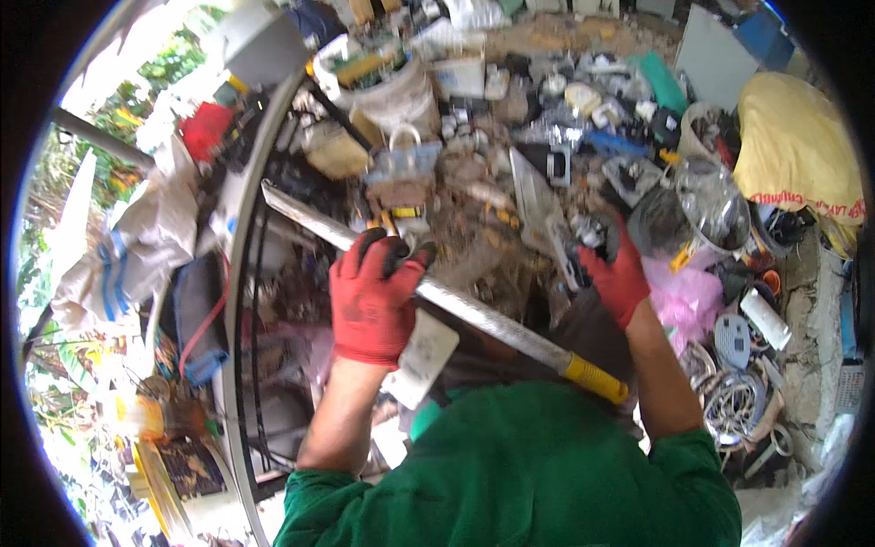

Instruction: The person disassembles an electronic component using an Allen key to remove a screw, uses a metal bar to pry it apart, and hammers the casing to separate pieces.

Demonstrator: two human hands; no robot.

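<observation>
Observed remotely through the head view: I find the two red-gloved hands well apart from each other. My left hand [372, 296] is clamped around a silver bar [497, 321], on its upper-left half. My right hand [622, 278] has its fingers curled at the lower end of a pale angular panel [536, 196]; blur prevents me from telling whether they are closed on it.

Principal relation: the bar's long axis runs slantwise before the torso, from a bare far end at upper left to a yellow grip [595, 376] at lower right. The left hand is therefore the nearer, being on the bar. The right hand does not touch the bar; the yellow grip lies below it, beside the right forearm in this view.

Surroundings noted: a curved metal frame [236, 301] to the left of the left hand, a pink bag [684, 301] just right of the right hand, and mixed scrap beyond both.
</observation>
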